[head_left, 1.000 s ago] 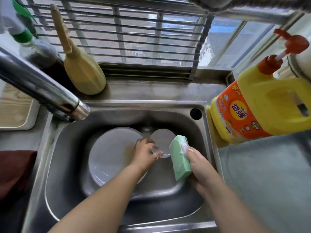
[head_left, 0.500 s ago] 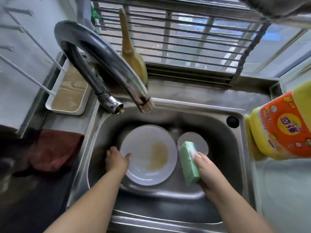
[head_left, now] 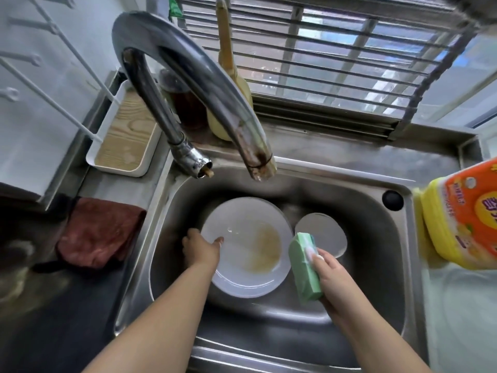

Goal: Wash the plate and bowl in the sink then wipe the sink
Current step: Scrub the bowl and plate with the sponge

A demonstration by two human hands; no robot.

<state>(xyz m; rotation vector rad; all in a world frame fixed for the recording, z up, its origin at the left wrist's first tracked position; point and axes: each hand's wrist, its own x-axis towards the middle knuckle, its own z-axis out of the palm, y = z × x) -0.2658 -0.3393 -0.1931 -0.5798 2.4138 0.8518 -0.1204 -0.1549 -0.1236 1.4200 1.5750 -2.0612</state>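
Left hand (head_left: 200, 249) has shifted off the small bowl (head_left: 321, 234) to pinch the white plate's (head_left: 247, 249) left rim, thumb on top. Right hand (head_left: 332, 275) grips green sponge (head_left: 305, 267) just right of the plate. Brown residue untouched; scrubbing likely next, plate first, in the sink (head_left: 376, 265).

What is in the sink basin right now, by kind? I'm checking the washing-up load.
Plates: 1, the white plate with a brown smear, held at its rim by the left hand
Bowls: 1, the small bowl
Sponges: 1, the green sponge in the right hand
Total: 3
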